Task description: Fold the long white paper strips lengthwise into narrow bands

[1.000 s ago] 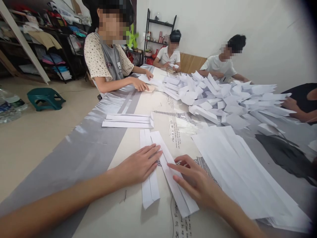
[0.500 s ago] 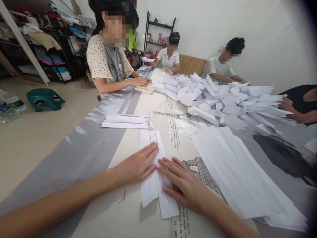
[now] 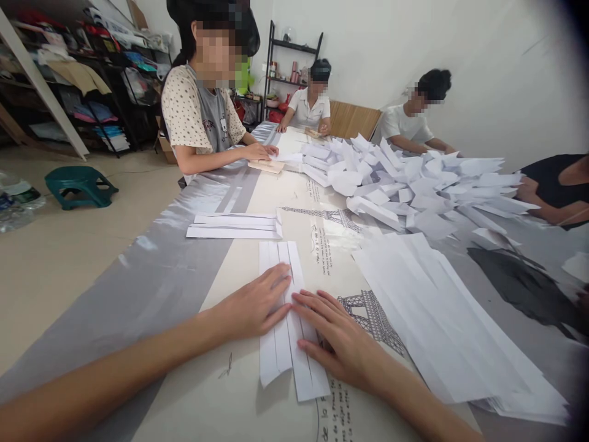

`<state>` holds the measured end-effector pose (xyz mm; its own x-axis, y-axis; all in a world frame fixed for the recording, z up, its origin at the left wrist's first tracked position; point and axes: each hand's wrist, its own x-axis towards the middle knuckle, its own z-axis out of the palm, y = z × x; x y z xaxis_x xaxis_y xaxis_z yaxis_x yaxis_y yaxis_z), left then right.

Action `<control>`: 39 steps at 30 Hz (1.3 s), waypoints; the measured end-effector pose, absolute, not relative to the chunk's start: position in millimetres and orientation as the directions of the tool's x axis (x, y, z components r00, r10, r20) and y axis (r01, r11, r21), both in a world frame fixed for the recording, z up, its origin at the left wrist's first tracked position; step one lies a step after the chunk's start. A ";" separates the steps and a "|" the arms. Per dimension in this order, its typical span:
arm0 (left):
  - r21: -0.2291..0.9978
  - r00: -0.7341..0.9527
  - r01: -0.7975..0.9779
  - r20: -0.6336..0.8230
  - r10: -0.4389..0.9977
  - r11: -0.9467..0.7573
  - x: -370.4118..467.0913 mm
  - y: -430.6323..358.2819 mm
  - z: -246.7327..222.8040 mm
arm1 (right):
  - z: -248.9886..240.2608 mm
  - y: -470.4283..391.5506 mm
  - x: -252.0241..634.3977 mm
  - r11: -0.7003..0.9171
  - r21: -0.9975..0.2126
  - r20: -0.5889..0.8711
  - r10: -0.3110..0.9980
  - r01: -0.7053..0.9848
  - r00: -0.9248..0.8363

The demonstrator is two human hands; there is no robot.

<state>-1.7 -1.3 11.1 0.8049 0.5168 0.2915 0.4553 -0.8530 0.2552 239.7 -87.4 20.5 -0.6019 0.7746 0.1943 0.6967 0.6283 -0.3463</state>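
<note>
A folded white paper sheet [image 3: 277, 353] lies lengthwise in front of me, with creases running along it and its near end split into two flaps. My left hand [image 3: 260, 304] rests flat on its left part, fingers stretched toward the middle. From the other side, my right hand [image 3: 338, 334] lies on the right-hand strip with its fingers spread. Both hands press on the paper without gripping it. Just beyond it, another folded paper [image 3: 234, 227] lies crosswise. To the right of my right hand is a stack of flat white sheets [image 3: 442, 319].
A large heap of folded papers [image 3: 414, 178] covers the table's far right. A dark grey bag-like item [image 3: 519, 285] lies by the stack. A co-worker in a spotted-sleeve shirt [image 3: 202, 116] sits at the left edge; others sit farther back. A green stool [image 3: 81, 186] stands on the floor.
Both hands stay on the folded paper in nearly the same pose. The view has shifted slightly. The far co-worker in a white shirt has lowered a hand, and a white item there is gone from view.
</note>
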 end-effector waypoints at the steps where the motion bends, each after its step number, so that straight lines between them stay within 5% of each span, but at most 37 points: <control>1: 0.230 0.810 0.458 0.290 0.510 -0.858 -1.6 -1.2 10.5 | 20.6 -87.4 239.3 0.623 -0.346 0.186 0.778 0.701 -0.600; 23: 0.130 0.829 0.529 0.133 0.543 -0.839 -0.2 0.9 10.9 | 21.9 -89.5 235.1 0.613 -0.305 0.139 0.785 0.728 -0.603; 30: 0.140 0.823 0.550 0.081 0.563 -0.823 0.6 -1.1 15.8 | 38.6 -103.3 249.7 0.754 -0.267 0.129 0.645 0.600 -0.753; 39: 0.163 0.809 0.579 0.010 0.588 -0.799 2.5 -2.7 20.7 | 35.7 -114.8 239.9 0.873 -0.132 0.339 0.486 0.470 -0.806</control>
<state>2.5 -2.7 20.7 0.8088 0.5879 0.0099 0.5788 -0.7990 0.1628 239.9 -114.8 35.7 -0.8058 0.4856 0.3389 0.4704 0.8725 -0.1319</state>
